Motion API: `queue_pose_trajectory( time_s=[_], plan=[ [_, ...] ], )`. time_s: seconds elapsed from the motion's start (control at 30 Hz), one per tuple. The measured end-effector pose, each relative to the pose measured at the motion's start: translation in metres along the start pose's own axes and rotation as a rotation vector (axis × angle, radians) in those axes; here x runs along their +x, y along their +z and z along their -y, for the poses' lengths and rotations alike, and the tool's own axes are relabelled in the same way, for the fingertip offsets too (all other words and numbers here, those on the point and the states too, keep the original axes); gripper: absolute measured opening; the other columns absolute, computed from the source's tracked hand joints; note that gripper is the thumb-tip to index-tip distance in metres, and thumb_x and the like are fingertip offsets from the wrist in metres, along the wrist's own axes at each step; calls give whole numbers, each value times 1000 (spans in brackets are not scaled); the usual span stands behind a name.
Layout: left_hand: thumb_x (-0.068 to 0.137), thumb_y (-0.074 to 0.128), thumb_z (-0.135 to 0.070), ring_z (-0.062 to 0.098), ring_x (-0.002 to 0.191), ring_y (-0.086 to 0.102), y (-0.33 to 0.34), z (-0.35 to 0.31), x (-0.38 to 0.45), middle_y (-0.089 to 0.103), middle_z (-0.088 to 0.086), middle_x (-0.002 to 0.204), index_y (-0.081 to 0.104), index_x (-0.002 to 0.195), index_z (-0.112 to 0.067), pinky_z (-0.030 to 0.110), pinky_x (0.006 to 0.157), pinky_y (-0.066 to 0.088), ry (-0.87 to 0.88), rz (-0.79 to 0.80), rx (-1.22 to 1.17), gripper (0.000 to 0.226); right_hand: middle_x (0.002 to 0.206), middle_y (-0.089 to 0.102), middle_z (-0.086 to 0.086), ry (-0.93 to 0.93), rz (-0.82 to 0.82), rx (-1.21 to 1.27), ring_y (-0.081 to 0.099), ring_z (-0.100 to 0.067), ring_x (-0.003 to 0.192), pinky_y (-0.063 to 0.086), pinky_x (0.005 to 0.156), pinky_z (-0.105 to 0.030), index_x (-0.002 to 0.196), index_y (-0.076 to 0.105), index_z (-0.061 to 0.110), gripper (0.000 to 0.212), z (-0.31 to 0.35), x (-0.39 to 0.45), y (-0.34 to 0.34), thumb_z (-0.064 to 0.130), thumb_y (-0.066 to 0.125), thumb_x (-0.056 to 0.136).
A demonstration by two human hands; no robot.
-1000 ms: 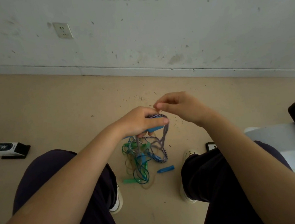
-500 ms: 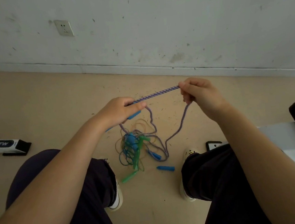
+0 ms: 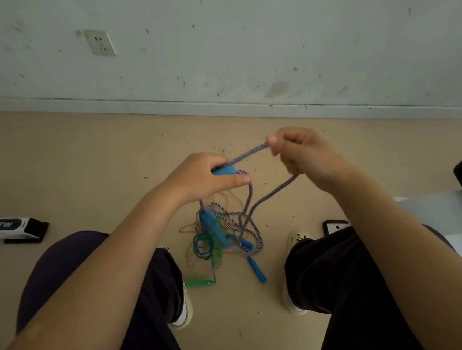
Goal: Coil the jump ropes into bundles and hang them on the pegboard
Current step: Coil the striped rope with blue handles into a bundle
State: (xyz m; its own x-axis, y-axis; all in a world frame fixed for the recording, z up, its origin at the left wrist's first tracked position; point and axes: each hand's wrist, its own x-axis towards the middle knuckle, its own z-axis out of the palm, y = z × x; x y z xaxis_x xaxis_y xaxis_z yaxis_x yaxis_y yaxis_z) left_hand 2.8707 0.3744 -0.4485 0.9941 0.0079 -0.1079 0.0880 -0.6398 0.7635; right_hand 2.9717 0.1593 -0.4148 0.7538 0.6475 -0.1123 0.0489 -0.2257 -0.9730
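Observation:
My left hand grips a blue jump rope handle together with a loop of the purple-and-white braided rope. My right hand pinches the same rope a short way to the right, and the stretch between the hands is fairly taut. From my right hand the rope hangs down to a tangled pile on the floor between my feet. The pile holds blue handles, a green handle and thin green and blue cords. No pegboard is in view.
I sit with both knees apart, dark trousers and light shoes framing the pile. A white and black box lies on the floor at left. A phone and a white board sit at right. The wall with a socket is ahead.
My hands first drew apart and stretched the rope out. Since then they have come closer and lower, and the pile on the floor has shifted.

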Motion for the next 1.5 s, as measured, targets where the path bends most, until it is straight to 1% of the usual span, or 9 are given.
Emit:
queue_pose_trajectory(
  time_s=[0.13,0.4,0.53,0.73,0.97,1.1,1.27,1.4,1.5],
  plan=[
    [63,61,-85,6,48,39,-9,5,-1,44,-8,58,53,64,-17,30,55,32,-34,-53,2,68,55,43,-2,-18,-61,136,36,-15,49,32,50,-26,75,55,10,30,-1,1,-21,24,52,100],
    [55,63,-85,8,53,50,18,-14,-1,58,-6,65,62,75,-22,30,54,38,12,-3,136,67,60,53,6,75,215,-144,41,-8,51,34,49,-21,92,70,12,23,-7,-2,11,35,68,89],
    [54,66,-85,5,48,42,15,-11,1,50,-7,60,60,71,-15,29,53,33,-22,-1,95,72,47,41,13,13,86,-160,30,-6,44,27,45,-20,83,69,17,9,-4,0,15,24,75,85],
    [63,64,-84,2,43,38,0,-3,2,44,-10,54,60,66,-14,26,51,28,-51,-77,66,70,47,39,10,-5,-118,-38,26,-11,45,23,47,-25,80,62,18,13,0,2,-6,21,70,90],
    [64,71,-76,8,50,46,19,-17,-3,58,0,63,66,75,-16,29,52,35,-36,-31,128,62,63,62,1,53,187,-253,51,-13,57,44,59,-28,92,73,22,17,-3,-5,10,38,73,85],
    [61,82,-64,9,58,51,23,-20,-2,58,-6,67,64,76,-20,28,56,38,-29,8,152,50,54,50,11,107,205,-350,41,-6,53,36,55,-25,89,73,22,20,-2,-2,20,40,77,81],
    [66,89,-43,-1,65,52,21,-20,0,57,-11,76,62,82,-27,15,55,37,12,-13,36,35,45,47,15,49,101,-220,34,-2,44,30,45,-18,79,72,19,9,3,1,14,25,74,86],
    [81,79,-22,10,71,46,19,-15,2,49,-6,82,56,83,-15,25,60,33,13,-2,89,23,52,42,9,13,42,30,34,-8,49,31,51,-21,80,68,12,14,-1,0,11,15,63,93],
    [84,76,-20,18,68,54,24,-16,2,62,2,80,61,85,-9,34,64,42,-22,-41,-80,19,64,50,-2,-6,28,133,46,-11,57,40,58,-23,83,64,9,17,-2,0,12,11,55,97]
  ],
)
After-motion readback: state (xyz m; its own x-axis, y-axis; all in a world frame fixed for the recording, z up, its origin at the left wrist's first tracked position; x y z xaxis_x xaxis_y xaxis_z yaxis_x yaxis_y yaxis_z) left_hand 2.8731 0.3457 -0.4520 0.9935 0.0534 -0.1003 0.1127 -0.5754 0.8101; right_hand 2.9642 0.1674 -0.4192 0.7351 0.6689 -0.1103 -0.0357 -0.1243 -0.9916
